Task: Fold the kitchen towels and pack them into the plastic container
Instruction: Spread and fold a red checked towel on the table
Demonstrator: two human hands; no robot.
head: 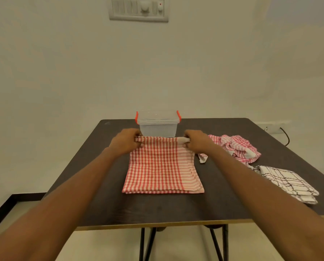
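Observation:
A red-and-white checked kitchen towel (162, 166) lies folded flat in the middle of the dark table (157, 210). My left hand (126, 142) pinches its far left corner and my right hand (197, 141) pinches its far right corner, lifting that far edge slightly. Just behind the towel stands a clear plastic container (158, 123) with a lid and red side clips. A crumpled pink-and-white checked towel (236, 147) lies to the right. A folded white towel with black lines (287, 181) rests near the right edge.
The table's front edge (157, 225) is close to me, with black metal legs below. A white wall rises right behind the table, with a switch panel (138, 9) high up and a socket with a black cable (284, 135) at the right.

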